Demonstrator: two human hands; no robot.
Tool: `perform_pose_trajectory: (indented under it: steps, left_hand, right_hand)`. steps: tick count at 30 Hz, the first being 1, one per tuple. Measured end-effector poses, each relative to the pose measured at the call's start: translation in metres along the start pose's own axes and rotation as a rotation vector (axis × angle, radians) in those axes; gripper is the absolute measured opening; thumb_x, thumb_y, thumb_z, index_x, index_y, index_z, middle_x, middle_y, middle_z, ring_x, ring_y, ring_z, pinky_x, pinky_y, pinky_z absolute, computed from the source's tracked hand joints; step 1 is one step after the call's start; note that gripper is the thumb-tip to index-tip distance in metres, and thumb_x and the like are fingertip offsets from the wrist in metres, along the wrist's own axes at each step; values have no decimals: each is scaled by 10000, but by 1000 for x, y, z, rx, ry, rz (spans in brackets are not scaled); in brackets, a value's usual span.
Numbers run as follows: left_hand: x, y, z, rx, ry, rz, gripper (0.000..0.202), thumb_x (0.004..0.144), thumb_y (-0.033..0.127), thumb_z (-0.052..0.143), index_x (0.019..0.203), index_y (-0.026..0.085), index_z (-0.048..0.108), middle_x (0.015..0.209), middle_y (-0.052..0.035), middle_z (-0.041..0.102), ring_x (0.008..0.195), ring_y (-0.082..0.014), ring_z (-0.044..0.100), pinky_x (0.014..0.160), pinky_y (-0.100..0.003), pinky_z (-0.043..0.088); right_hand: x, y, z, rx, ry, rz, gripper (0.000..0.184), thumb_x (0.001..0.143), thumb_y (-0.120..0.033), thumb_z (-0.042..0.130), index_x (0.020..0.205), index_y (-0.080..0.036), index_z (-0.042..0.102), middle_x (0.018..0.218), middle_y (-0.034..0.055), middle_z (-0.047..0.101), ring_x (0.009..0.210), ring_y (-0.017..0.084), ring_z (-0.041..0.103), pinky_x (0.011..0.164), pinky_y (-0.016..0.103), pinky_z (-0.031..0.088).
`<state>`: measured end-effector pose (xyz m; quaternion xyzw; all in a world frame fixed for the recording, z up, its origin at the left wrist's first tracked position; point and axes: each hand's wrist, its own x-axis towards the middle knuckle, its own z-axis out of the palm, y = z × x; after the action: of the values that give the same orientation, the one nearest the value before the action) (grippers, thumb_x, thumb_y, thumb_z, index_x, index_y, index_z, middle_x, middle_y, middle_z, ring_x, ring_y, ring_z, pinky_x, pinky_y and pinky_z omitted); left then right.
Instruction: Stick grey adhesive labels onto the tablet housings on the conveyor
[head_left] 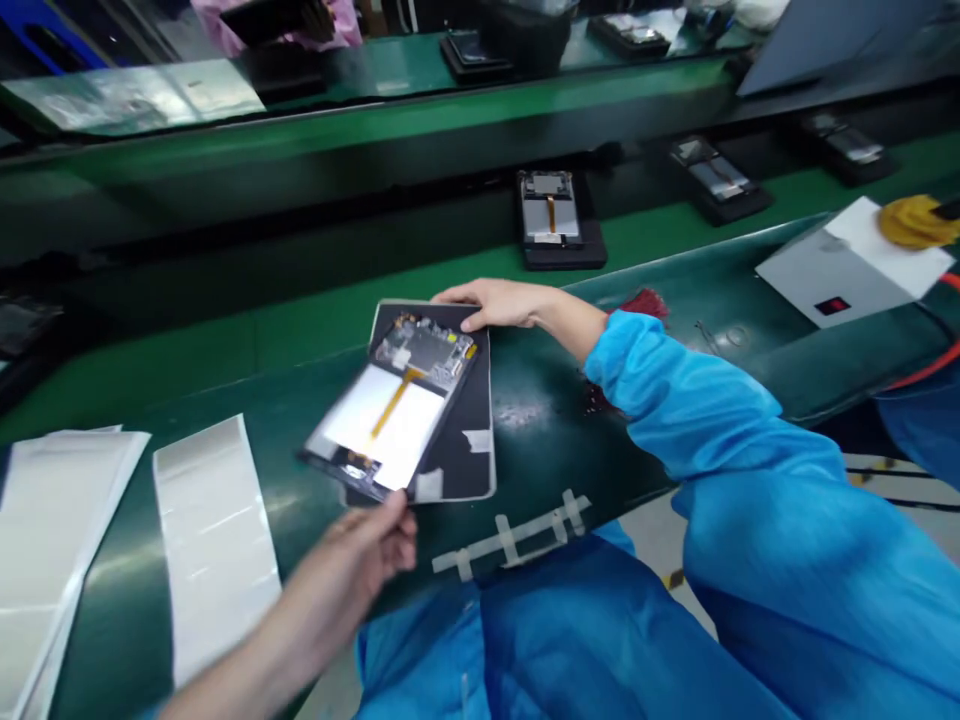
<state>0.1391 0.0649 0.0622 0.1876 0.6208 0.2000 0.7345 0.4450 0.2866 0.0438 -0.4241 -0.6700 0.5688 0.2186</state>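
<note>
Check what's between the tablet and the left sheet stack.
Head view: a separate silvery sheet on the green bench, between the tablet and the stack.

A lane of glossy dark-green counter (277,480) runs between the silver-white film strip (214,540) and the black rectangular mat (461,470) under the opened tablet (390,420), beside the left hand (360,560). Rightward, the blue-sleeved forearm (675,400) of the right hand (495,305) lies across the counter, barring the way to the white square box (847,265). The green conveyor belt (375,310) edges the far side.

The head-worn camera looks forward and down from just above the left hand (360,565) and right hand (495,305), close over a green bench (547,470), facing across it toward a farther conveyor (360,300).
</note>
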Motion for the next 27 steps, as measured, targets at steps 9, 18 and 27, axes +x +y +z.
perform_pose_trajectory:
  steps: [9, 18, 27]
  left_hand:
    - [-16, -61, 13, 715, -139, 593, 305, 990, 487, 643, 1083, 250, 811, 1083, -94, 777, 1006, -259, 721, 931, -381, 551]
    - [19, -63, -19, 1258, 502, 727, 284, 1006, 434, 449, 1033, 226, 641, 814, -56, 719, 700, -252, 662, 647, -321, 376]
    - [-2, -73, -7, 1129, 476, 804, 213, 971, 413, 535, 960, 249, 671, 815, -19, 755, 732, -241, 721, 678, -334, 476]
  right_hand:
    - [-98, -13, 72, -726, 361, 65, 253, 911, -100, 575, 1057, -193, 761, 1107, 114, 769, 995, 271, 671, 945, 430, 493]
    - [-231, 10, 180, -631, 93, 315, 185, 965, -203, 546, 831, -207, 673, 729, 37, 706, 667, 193, 610, 658, 314, 323]
    - [-219, 57, 105, -939, 645, 147, 94, 980, -191, 580, 993, -190, 673, 1087, 142, 689, 1102, 328, 591, 933, 435, 462]
